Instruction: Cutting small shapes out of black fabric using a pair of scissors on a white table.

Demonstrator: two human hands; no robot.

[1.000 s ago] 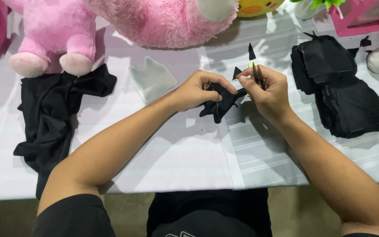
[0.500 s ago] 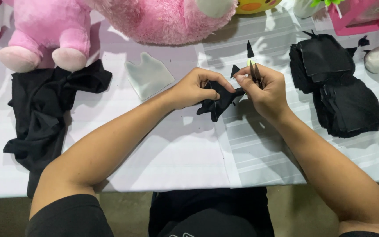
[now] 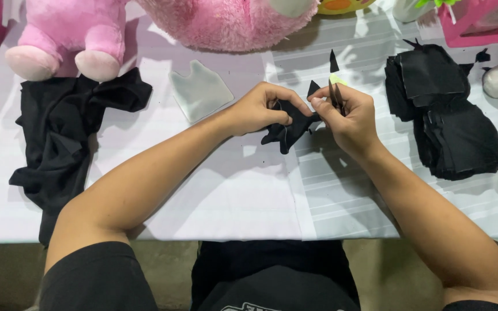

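My left hand (image 3: 262, 107) pinches a small piece of black fabric (image 3: 289, 129) just above the white table (image 3: 231, 190). My right hand (image 3: 346, 115) holds small scissors (image 3: 335, 95), blades pointing up, at the fabric's right edge. A tiny black triangular scrap (image 3: 334, 61) lies just beyond my hands.
A stack of cut black fabric pieces (image 3: 451, 124) lies at the right. A crumpled black cloth (image 3: 64, 132) hangs over the left side. A pale translucent template (image 3: 201, 91) lies at centre back. Pink plush toys (image 3: 70, 34) line the far edge, and a pink box (image 3: 479, 23) stands at far right.
Hands stay nearly still on the fabric piece; the view has shifted slightly, so the table things sit a little lower and to the left.
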